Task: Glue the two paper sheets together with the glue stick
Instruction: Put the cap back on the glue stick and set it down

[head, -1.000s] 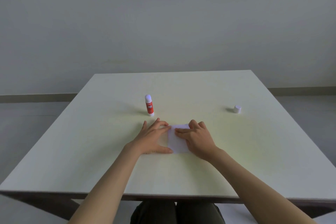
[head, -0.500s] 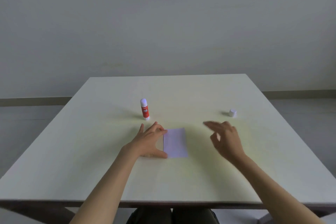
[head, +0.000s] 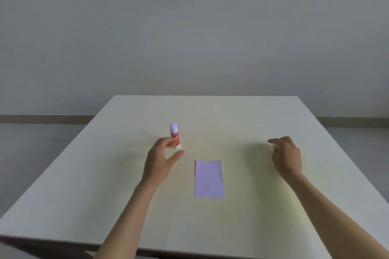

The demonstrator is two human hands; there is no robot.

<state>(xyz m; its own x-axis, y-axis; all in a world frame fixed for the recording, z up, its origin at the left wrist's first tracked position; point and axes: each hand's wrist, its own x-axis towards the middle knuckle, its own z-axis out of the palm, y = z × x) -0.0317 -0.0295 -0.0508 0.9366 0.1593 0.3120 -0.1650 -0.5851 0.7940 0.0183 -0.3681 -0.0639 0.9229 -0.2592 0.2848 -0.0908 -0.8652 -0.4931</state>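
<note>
A red and white glue stick point(head: 174, 135) stands upright and uncapped on the white table point(head: 105, 185), left of centre. My left hand point(head: 161, 159) is just in front of it, fingers and thumb spread around its lower part, blurred, with no firm contact visible. A small pale lilac paper rectangle point(head: 209, 178) lies flat in the middle; whether it is one sheet or two stacked cannot be told. My right hand point(head: 286, 156) hovers at the right with fingers apart over the spot of the white cap, which is mostly hidden behind it.
The table's far edge runs in front of a plain grey wall with a floor strip. The near edge of the table lies close below my forearms.
Both hands have left the paper. The left hand moved forward to the glue stick. The right hand swung out to the right, to where the cap stood.
</note>
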